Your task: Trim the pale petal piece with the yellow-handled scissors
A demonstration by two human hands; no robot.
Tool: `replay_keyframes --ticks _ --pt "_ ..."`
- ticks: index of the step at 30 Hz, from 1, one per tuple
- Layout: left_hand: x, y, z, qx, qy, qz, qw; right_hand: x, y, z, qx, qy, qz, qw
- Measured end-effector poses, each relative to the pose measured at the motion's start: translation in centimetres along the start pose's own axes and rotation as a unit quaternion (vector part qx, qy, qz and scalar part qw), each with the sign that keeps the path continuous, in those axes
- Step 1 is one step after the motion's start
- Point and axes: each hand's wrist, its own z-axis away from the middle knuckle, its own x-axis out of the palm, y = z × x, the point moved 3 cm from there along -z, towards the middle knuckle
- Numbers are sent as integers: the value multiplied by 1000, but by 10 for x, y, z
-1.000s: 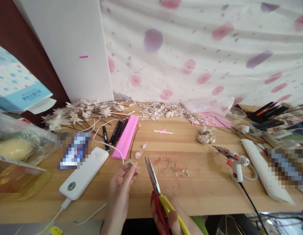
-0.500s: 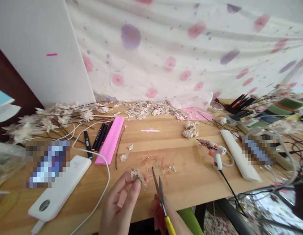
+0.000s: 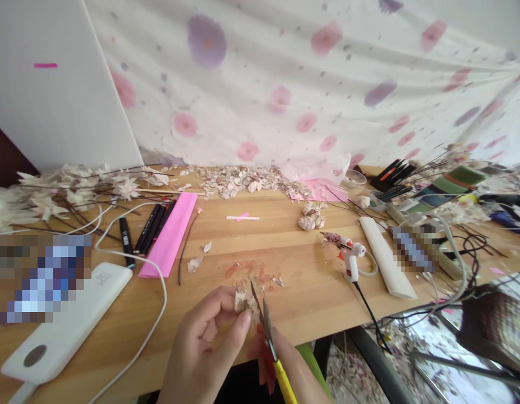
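Ragged petal clump (image 3: 244, 301) beside open scissors (image 3: 268, 331)

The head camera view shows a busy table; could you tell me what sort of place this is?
Probably a handicraft workspace: a wooden table holds a heap of pale petals, a hot glue gun and folded pink paper.

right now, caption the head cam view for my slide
Left hand pinches a pale petal cluster beside the yellow-handled scissors in the right hand.
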Motion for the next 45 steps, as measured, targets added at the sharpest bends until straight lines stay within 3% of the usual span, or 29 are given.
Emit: replay_keyframes --ticks 5,11,17,23,34,39,45 --pt "8 1 -2 -8 25 10 1000 -2 -3 7 -20 14 -37 999" --pt "10 -6 -11 27 -47 -20 998 -7 -3 10 -40 78 -40 995" --pt "13 -8 -16 33 -66 -26 997 -8 -2 10 -57 111 -24 992" --pt "13 -9 -24 26 -81 -28 996 -8 10 13 -25 156 -5 987" --pt "7 -12 -32 -26 -92 -34 995 -13 6 10 28 137 3 990" --pt "5 -8 -38 -19 -101 -35 994 -15 3 1 25 78 13 997" --pt "3 -8 -42 -29 -108 -25 993 -16 0 -2 30 65 9 997"
